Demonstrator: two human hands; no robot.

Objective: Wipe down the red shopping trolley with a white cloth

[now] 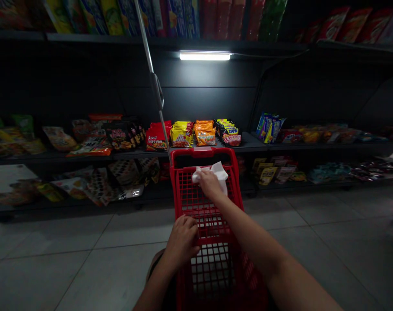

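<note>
Red plastic lattice shopping cart [216, 239]: before me. Crumpled white cloth [220, 172]: over its upper lattice, fingers of my right hand [209, 183] closed on it. My left hand [183, 237]: half-curled at the left edge; firmness, I cannot tell. Handling, my judgement: cloth spread flat, cart steadied.

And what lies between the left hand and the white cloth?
Just the red cart lattice between the left hand and the white cloth, seen in the head view.
</note>
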